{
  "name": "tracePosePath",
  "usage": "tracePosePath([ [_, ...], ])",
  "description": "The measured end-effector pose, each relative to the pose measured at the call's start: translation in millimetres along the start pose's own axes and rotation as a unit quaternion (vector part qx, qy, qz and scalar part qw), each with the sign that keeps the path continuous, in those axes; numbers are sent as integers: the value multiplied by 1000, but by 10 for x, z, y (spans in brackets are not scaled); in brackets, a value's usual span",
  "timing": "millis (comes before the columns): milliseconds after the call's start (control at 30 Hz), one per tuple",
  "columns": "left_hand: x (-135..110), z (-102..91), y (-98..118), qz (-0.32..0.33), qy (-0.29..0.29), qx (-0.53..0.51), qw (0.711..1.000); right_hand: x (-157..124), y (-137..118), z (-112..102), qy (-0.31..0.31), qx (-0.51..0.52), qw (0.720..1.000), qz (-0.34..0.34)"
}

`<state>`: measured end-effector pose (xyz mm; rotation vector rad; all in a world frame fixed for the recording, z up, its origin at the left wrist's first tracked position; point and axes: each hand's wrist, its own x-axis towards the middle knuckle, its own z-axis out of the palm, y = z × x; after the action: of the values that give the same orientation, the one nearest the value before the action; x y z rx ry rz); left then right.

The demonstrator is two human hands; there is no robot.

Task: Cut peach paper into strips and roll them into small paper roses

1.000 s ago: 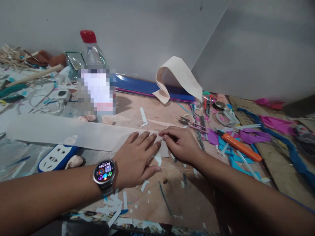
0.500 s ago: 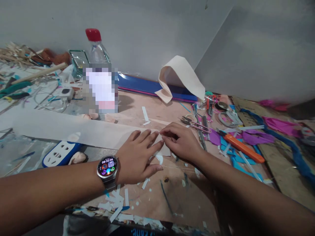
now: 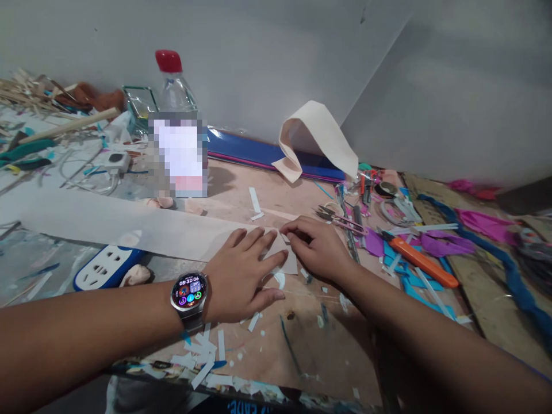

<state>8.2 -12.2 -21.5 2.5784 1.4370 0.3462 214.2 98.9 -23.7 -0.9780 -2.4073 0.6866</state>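
A long pale paper strip (image 3: 168, 230) runs across the table from the far left to a point just in front of me. My left hand (image 3: 241, 270) lies flat on it near its right end, fingers spread, with a smartwatch (image 3: 188, 292) on the wrist. Thumb and forefinger of my right hand (image 3: 317, 246) are pinched together at the strip's right end, gripping its edge. Part of that end is covered by my fingers. Just beyond my right hand lie small pink-handled scissors (image 3: 345, 219).
Behind the strip stand a red-capped bottle (image 3: 177, 86) and a blurred-out phone (image 3: 183, 152). A curled paper band (image 3: 319, 129) rests by a blue flat pack (image 3: 245, 149). An orange cutter (image 3: 425, 261) lies right, a power strip (image 3: 106, 267) left, paper scraps (image 3: 200, 351) in front.
My right fingertips have drawn slightly away from my left little finger along the strip's end. My left hand stays in place on the paper.
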Motion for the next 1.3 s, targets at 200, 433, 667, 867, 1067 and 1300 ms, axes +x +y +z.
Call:
tracePosePath([
  [200, -9, 5, -7, 4, 4, -4, 1000, 12, 1, -5, -5, 13, 1000, -1],
  [433, -14, 6, -14, 4, 7, -5, 1000, 21, -44, -1, -9, 3, 1000, 8],
  [667, -16, -8, 8, 7, 11, -1, 1000, 43, -72, -19, -12, -23, 999, 32],
  [867, -33, -11, 18, 21, 20, 5, 1000, -159, -181, -112, -64, -47, 997, -12],
  [1067, -53, 11, 20, 23, 33, 7, 999, -310, -242, -68, -38, -108, 991, -69],
  [1300, -46, 17, 12, 25, 25, 20, 999, -311, -197, -99, -15, -81, 993, -87],
])
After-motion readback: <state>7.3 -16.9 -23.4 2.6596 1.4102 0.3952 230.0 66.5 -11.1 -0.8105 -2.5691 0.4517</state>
